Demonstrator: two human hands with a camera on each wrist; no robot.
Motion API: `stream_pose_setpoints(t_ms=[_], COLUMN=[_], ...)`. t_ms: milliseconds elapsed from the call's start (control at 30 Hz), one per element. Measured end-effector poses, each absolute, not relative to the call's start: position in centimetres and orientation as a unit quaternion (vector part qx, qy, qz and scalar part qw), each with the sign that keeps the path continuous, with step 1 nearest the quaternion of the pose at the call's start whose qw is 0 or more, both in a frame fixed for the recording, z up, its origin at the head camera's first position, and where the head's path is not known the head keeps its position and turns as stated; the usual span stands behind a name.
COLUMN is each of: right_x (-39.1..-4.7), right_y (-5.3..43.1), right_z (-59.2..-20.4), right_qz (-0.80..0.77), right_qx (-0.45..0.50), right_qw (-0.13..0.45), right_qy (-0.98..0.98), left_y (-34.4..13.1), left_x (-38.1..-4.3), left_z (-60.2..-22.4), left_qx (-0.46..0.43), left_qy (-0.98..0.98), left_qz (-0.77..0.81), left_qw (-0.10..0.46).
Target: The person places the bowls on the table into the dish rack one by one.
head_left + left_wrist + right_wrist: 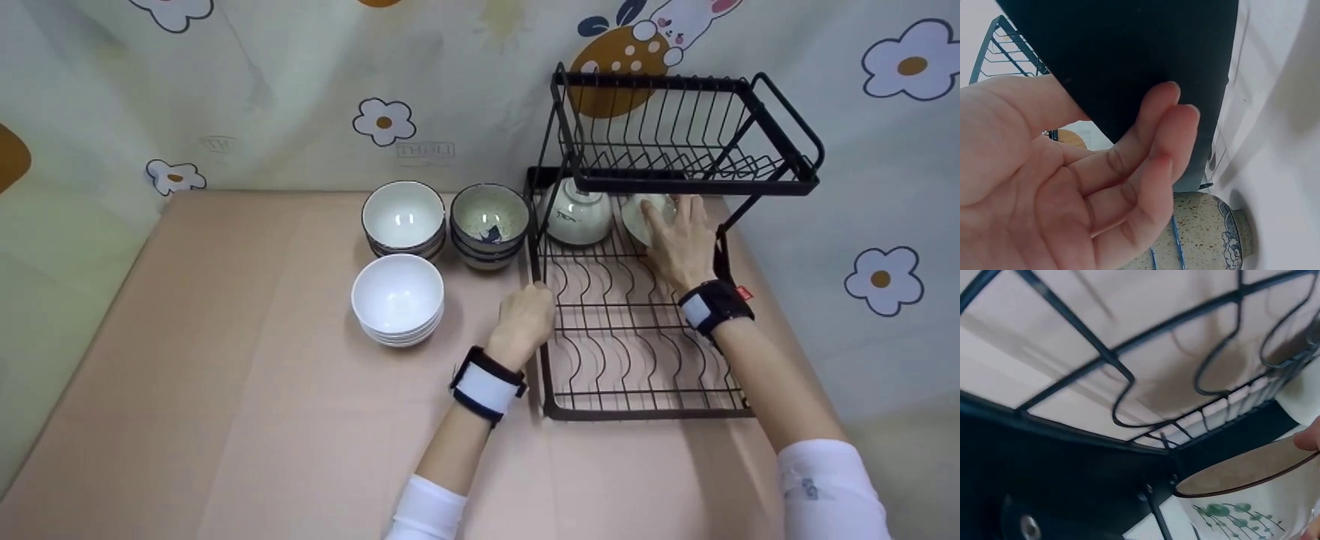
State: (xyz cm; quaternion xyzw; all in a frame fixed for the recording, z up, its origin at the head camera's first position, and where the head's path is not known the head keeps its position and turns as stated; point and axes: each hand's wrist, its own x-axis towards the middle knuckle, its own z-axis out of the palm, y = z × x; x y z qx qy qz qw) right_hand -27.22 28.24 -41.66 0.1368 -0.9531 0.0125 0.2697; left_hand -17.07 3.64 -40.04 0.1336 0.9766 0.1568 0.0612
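Observation:
My left hand (527, 311) grips the left side of the black dish rack (645, 414). In the left wrist view, its curled fingers (1157, 135) lie against the broad black side panel (1129, 50). My right hand (682, 244) reaches under the upper tier and holds a pale bowl (636, 217) at the back right of the lower tier. Green leaves decorate this bowl (1241, 517) in the right wrist view, where fingertips (1310, 437) are at its dark rim. Just left of it, another pale bowl (577, 219) sits in the rack with its foot turned up.
Left of the rack stand three stacks: white bowls (397, 296) in front, dark-rimmed white bowls (403, 216) behind, and speckled bowls (490, 214) beside the rack. The upper wire tier (675, 184) overhangs the back. A patterned cloth (300, 90) hangs behind the table (187, 337).

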Motion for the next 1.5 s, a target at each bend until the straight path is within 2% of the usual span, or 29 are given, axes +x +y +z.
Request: stream_pose_setpoints(t_ms=[467,900,1167,1500], right_x=[-29.0,-30.3,-30.8,-30.9], right_y=[28.5,28.2,27.8,27.5], right_z=[-43.9,-44.9,-45.2,-45.4], right_qz=[-0.008,-0.014,-0.042,-0.031], right_qx=[0.122,0.128,0.155,0.145], right_qw=[0.295,0.355,0.343,0.319], right_qy=[-0.948,-0.926,-0.926,-0.936], left_y=[3.6,3.6,3.4,3.4], left_x=[-17.1,-17.1,-17.2,-17.4], left_z=[-40.3,-40.1,-40.2,-40.2], left_qx=[0.136,0.142,0.133,0.132], left_qy=[0.973,0.973,0.974,0.973], left_qz=[0.180,0.172,0.177,0.174], left_qw=[0.049,0.058,0.058,0.068])
